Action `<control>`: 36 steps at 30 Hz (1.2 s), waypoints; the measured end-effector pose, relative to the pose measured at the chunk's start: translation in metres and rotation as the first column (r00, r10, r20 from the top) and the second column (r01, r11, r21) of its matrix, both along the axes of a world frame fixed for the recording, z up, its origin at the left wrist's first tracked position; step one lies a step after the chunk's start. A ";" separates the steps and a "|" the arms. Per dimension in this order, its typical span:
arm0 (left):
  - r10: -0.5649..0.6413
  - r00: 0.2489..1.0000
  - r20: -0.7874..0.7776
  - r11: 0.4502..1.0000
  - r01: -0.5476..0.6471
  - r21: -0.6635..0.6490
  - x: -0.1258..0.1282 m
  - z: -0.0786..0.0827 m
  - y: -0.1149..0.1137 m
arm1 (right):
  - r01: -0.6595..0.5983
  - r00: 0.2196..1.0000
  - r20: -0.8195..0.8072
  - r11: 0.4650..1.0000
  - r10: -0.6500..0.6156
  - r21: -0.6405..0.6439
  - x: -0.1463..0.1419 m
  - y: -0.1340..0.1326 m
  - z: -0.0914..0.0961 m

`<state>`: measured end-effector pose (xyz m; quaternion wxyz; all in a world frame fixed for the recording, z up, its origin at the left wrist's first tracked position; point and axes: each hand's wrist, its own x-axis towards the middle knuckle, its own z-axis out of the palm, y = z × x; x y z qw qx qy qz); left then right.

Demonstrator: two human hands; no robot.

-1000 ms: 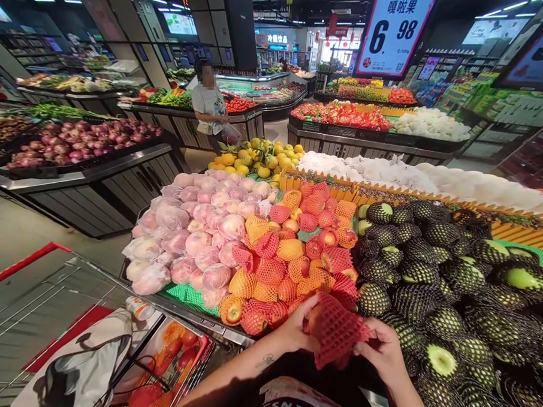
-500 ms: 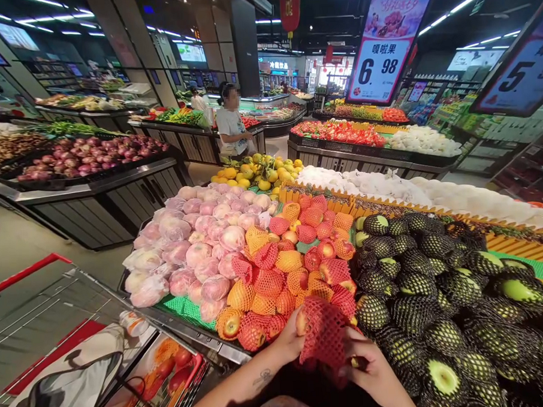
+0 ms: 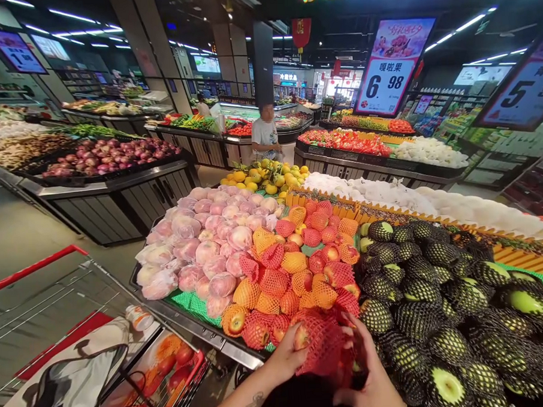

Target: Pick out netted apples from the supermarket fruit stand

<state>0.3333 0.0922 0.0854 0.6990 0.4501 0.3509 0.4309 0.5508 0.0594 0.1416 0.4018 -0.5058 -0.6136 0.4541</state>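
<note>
Both my hands hold a red-and-yellow apple (image 3: 302,336) partly wrapped in a red foam net sleeve (image 3: 325,347), at the near edge of the fruit display. My left hand (image 3: 285,357) cups the apple from the left. My right hand (image 3: 366,373) grips the net from the right, fingers curled round it. Just behind lies a heap of apples in red and orange nets (image 3: 296,268). Green fruit in black nets (image 3: 441,292) is piled to the right, pink peaches in white nets (image 3: 205,242) to the left.
A shopping cart (image 3: 70,332) with a red handle stands at lower left, holding a bag and netted apples. A person in a white top (image 3: 265,135) stands beyond the yellow citrus (image 3: 265,174). Other produce stands and price signs (image 3: 386,84) surround the aisle.
The view has tilted upward and shifted slightly. My hands have lowered the apple toward me and the net now covers more of it. The distant person has moved right.
</note>
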 end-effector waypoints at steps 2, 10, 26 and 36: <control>-0.011 0.998 -0.054 1.000 0.011 -0.009 -0.001 0.001 -0.007 | -0.098 0.986 0.136 0.995 0.094 0.020 -0.007 -0.004 0.000; -0.087 0.986 -0.139 0.994 0.095 0.051 -0.009 0.012 -0.025 | -0.250 0.952 0.227 0.947 0.203 0.201 -0.041 -0.005 -0.036; -0.206 0.974 -0.093 0.962 0.219 0.163 -0.089 0.065 0.007 | 0.289 0.911 -0.294 0.956 -0.289 -0.044 -0.086 0.036 -0.010; 0.131 0.983 -0.127 0.983 -0.113 0.142 -0.187 0.067 0.024 | 0.550 0.787 -0.299 0.833 -0.540 -0.057 -0.050 0.162 0.018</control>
